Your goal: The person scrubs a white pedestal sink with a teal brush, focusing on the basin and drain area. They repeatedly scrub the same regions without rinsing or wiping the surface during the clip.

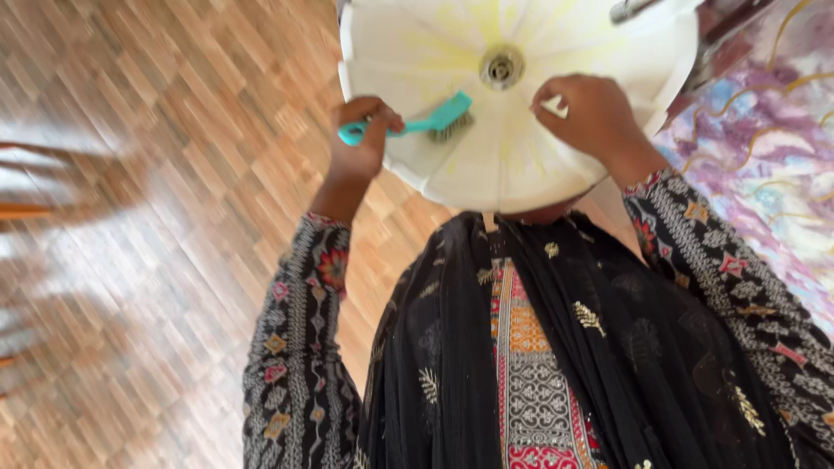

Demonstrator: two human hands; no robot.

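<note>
While the left hand [363,139] closes its fingers around the handle of a teal scrub brush [417,124], the bristles rest on the inner wall of a white basin [486,165], at 8 o'clock from the metal drain [501,66]. At 3 o'clock from the drain, the right hand [591,115] presses curled fingers on the basin, pinching something small and white that cannot be made out. Yellowish streaks fan from the drain. Patterned sleeves [295,347] and a black scarf [452,347] fill the foreground above a wood-patterned floor [174,174].

no packages, labels, signs or screens in view.
</note>
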